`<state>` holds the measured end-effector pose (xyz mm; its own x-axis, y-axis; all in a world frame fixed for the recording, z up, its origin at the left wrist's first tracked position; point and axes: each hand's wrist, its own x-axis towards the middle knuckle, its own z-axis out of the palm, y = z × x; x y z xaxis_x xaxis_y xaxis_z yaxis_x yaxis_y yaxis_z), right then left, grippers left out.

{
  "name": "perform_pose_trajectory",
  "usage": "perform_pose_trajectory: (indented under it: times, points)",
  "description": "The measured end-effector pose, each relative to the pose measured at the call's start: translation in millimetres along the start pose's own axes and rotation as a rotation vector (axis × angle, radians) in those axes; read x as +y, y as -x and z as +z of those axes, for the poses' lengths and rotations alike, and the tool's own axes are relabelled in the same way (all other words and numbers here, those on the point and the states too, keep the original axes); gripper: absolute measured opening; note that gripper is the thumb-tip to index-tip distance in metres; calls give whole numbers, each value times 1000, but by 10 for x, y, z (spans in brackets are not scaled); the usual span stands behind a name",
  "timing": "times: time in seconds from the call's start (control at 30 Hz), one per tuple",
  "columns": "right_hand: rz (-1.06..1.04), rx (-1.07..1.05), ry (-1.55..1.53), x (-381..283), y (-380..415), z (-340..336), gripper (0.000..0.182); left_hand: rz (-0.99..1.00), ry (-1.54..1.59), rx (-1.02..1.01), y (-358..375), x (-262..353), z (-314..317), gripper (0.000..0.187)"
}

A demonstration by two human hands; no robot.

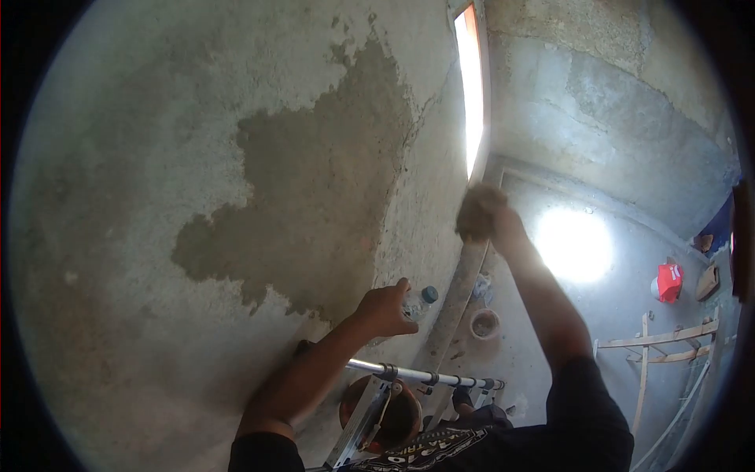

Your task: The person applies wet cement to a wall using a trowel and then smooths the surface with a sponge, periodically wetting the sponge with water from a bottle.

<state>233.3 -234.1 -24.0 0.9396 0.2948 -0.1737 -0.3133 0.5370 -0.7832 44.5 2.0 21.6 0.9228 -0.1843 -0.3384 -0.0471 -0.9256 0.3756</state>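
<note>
My left hand (pixel 383 311) is curled around a clear plastic bottle (pixel 414 304) with a blue-green cap (pixel 429 294), close to the wall. Its cap end points away to the right. My right hand (pixel 499 211) is stretched forward and blurred by motion. In it is a brown, block-like thing (pixel 474 215), too smeared to tell its kind. To the left, the rough grey wall (pixel 134 149) carries a large, darker, damp-looking patch (pixel 322 181) with ragged edges.
Below me stands a metal ladder (pixel 409 374), with a round brown container (pixel 354 413) beside it. Down on the floor are a round bucket (pixel 484 323), a red bag (pixel 669 282) and a wooden frame (pixel 661 340). A narrow bright opening (pixel 470 86) is ahead.
</note>
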Motion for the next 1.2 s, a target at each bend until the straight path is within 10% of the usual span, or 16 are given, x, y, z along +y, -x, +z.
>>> perform_pose_trajectory:
  times: [0.3, 0.53, 0.63, 0.77, 0.93, 1.07, 1.2]
  points:
    - [-112, -312, 690, -175, -2830, 678, 30, 37, -52, 38, -32, -79, 2, 75]
    - [-790, -435, 1884, -784, -2315, 1529, 34, 45, -136, 49, -69, -140, 64, 74]
    - [-620, -453, 1601, -1042, -2203, 1832, 32, 47, -142, 49, -74, -141, 70, 73]
    - [-59, -372, 441, -1384, -1878, 2047, 30, 26, -148, 9, -56, -80, 11, 72]
    - [-123, -358, 291, -1252, -2059, 1444, 35, 45, -139, 22, -74, -103, 61, 72]
    - [-691, -304, 2334, -663, -2283, 1228, 29, 37, -155, -41, -72, -70, 51, 75]
    - [-662, -74, 2249, -699, -1639, 1929, 26, 43, -152, -47, -62, -61, 53, 76]
